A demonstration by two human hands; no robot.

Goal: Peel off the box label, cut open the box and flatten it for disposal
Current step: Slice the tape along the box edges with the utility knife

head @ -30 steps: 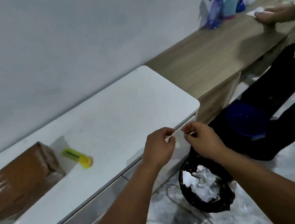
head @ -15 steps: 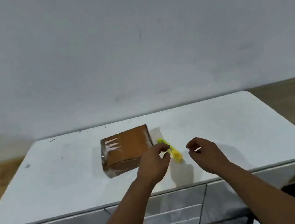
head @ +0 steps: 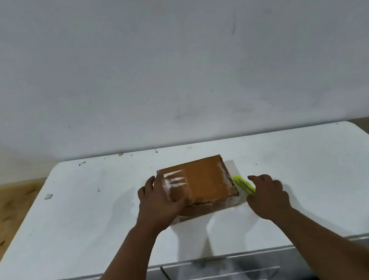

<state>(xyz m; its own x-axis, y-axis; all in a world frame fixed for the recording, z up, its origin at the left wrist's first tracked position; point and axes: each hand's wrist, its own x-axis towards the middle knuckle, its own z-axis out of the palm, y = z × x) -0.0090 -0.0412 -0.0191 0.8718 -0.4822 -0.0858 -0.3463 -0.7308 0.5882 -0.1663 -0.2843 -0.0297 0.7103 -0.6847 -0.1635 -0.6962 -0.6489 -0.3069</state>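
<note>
The brown cardboard box (head: 199, 185) sits in the middle of the white cabinet top (head: 95, 223), still closed and wrapped in shiny clear tape. I see no label on its top now, so I think the peeling part is done and the cutting part comes next. My left hand (head: 161, 204) lies on the box's corner at about 8 o'clock, with my fingers spread along the left edge and my thumb on the top, holding it in place. My right hand (head: 267, 195) is at about 3 o'clock from the box, right by the yellow-green box cutter (head: 244, 184), which lies just beside the box. My fingers bend down over its near end, but I cannot tell if they grip it yet. Next I need to pick up the cutter, push the blade out, and slice along the taped seam while my left hand keeps clear of the blade.
</note>
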